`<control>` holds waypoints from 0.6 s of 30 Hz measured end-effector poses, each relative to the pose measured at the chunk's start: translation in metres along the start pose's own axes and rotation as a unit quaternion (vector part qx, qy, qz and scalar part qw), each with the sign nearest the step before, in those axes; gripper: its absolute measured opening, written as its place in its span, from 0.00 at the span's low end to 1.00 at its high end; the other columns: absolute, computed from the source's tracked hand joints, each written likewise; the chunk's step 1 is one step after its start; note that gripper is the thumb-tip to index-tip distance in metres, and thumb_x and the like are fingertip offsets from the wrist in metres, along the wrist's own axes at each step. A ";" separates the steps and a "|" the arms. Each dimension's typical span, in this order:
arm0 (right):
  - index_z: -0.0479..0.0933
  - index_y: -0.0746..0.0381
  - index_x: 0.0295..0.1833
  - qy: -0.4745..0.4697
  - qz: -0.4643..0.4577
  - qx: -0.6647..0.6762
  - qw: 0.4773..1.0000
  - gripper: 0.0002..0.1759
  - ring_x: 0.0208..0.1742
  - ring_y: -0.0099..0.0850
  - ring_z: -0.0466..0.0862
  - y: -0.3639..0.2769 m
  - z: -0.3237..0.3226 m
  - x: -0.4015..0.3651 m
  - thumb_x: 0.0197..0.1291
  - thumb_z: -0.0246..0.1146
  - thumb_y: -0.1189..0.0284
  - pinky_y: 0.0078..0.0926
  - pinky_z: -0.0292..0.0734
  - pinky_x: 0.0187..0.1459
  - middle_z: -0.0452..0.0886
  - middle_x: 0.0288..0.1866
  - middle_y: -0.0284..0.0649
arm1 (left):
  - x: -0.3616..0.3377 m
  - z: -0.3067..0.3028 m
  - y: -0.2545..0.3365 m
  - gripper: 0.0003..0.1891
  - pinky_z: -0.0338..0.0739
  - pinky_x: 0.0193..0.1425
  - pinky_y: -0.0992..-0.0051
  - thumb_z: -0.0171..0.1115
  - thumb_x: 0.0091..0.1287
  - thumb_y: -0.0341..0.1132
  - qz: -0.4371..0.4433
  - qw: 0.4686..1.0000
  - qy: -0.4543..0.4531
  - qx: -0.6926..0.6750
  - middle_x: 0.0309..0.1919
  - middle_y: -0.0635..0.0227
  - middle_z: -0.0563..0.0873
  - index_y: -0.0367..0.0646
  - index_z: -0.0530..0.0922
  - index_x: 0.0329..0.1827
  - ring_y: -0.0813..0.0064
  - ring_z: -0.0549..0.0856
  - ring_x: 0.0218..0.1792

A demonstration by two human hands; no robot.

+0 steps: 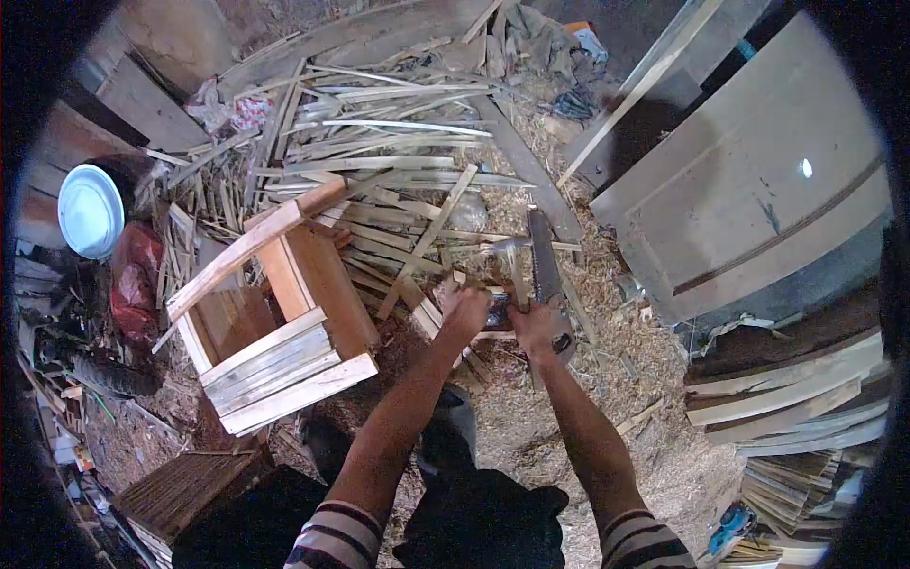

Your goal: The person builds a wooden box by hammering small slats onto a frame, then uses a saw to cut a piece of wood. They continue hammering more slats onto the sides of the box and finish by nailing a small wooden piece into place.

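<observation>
Saw (545,261): it lies blade pointing away from you, across the loose wood strips (398,161) on the sawdust-covered floor (531,427). Your right hand (536,329) is closed around its handle end. Your left hand (464,308) is curled tight just beside it; I cannot tell on what. The blade looks thin, springy and toothed, so grip only the handle. A wooden crate (284,313) sits close on your left, and a grey panel (749,190) leans on your right.
</observation>
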State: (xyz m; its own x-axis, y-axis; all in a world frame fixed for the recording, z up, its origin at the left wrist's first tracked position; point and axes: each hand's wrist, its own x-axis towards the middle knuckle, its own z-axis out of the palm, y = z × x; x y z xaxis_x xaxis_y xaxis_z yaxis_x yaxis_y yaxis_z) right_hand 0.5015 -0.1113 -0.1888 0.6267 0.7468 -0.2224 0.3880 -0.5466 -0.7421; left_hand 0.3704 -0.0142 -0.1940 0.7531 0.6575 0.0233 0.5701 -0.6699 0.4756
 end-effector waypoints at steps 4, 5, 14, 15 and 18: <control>0.82 0.62 0.40 0.010 0.009 -0.069 0.998 0.19 0.28 0.46 0.83 -0.023 -0.012 -0.003 0.52 0.66 0.57 0.42 0.76 0.31 0.83 0.27 0.49 | -0.001 0.027 -0.002 0.09 0.74 0.48 0.61 0.56 0.59 0.31 0.024 0.999 0.040 -0.017 0.36 0.58 0.81 0.43 0.80 0.40 0.61 0.81 0.39; 0.82 0.62 0.42 0.004 0.003 -0.087 0.996 0.21 0.30 0.47 0.84 -0.022 -0.012 -0.002 0.53 0.65 0.56 0.41 0.77 0.32 0.83 0.28 0.49 | 0.000 0.029 -0.001 0.08 0.73 0.49 0.60 0.56 0.59 0.30 0.021 0.999 0.040 -0.032 0.38 0.58 0.80 0.43 0.79 0.41 0.61 0.80 0.38; 0.82 0.61 0.39 0.000 -0.009 -0.049 0.999 0.18 0.30 0.51 0.83 0.003 0.007 0.005 0.56 0.64 0.57 0.46 0.76 0.32 0.82 0.27 0.51 | -0.002 0.001 0.012 0.08 0.74 0.50 0.62 0.57 0.59 0.33 0.043 0.995 0.063 0.064 0.41 0.63 0.82 0.45 0.80 0.39 0.63 0.81 0.45; 0.82 0.62 0.38 0.026 -0.033 -0.078 0.996 0.17 0.29 0.50 0.83 0.000 0.006 0.003 0.56 0.64 0.58 0.45 0.76 0.31 0.82 0.26 0.51 | -0.001 0.001 0.011 0.08 0.73 0.51 0.62 0.56 0.59 0.33 0.048 0.995 0.057 0.060 0.42 0.63 0.82 0.45 0.81 0.39 0.62 0.81 0.46; 0.82 0.64 0.36 0.039 -0.026 -0.104 0.993 0.16 0.29 0.47 0.83 -0.016 -0.001 -0.002 0.55 0.65 0.60 0.41 0.75 0.31 0.82 0.26 0.50 | 0.000 0.003 0.004 0.10 0.72 0.54 0.60 0.56 0.60 0.33 0.105 0.993 0.008 0.047 0.44 0.63 0.82 0.46 0.80 0.43 0.62 0.80 0.49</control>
State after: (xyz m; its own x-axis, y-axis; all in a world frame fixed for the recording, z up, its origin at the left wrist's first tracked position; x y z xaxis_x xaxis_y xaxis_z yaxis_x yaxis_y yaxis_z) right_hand 0.4946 -0.1041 -0.1757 0.6498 0.7486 -0.1321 0.5471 -0.5812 -0.6024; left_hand 0.3741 -0.0178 -0.1948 0.8533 0.5056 0.1276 0.4303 -0.8209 0.3754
